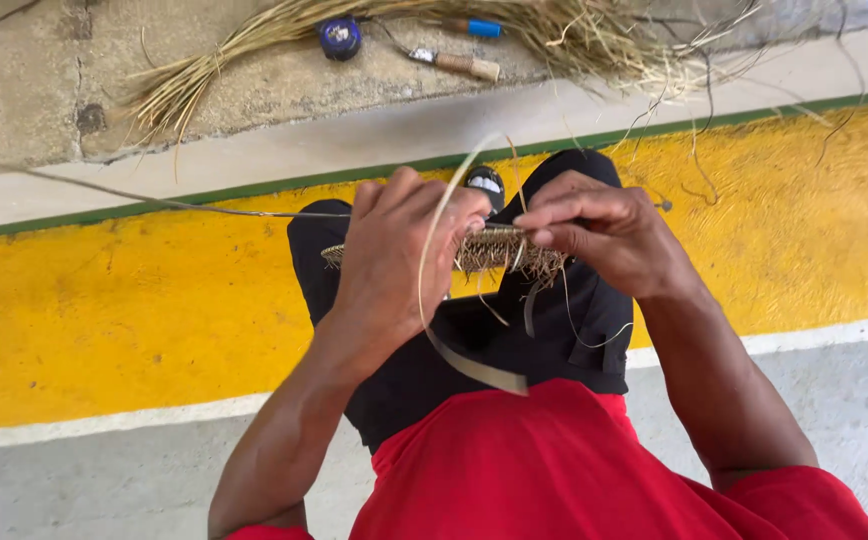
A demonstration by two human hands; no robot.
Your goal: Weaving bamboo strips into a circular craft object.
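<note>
A small flat woven piece of dry grass [499, 250] is held over my lap, between both hands. My left hand [394, 250] grips its left side, and a long pale strip [434, 300] loops from above the hand down past my wrist to my lap. My right hand [604, 235] pinches the piece's right edge with fingertips pressed on the weave. A thin strand runs off to the left from under my left hand. Loose fibres hang beneath the piece.
A bundle of dry grass [284, 30] lies on the concrete ahead, with a blue round spool [340, 37], a wooden-handled tool [459, 64] and a blue-handled tool [479, 27] among it. Below me the floor is painted yellow [104, 310] with white and green lines.
</note>
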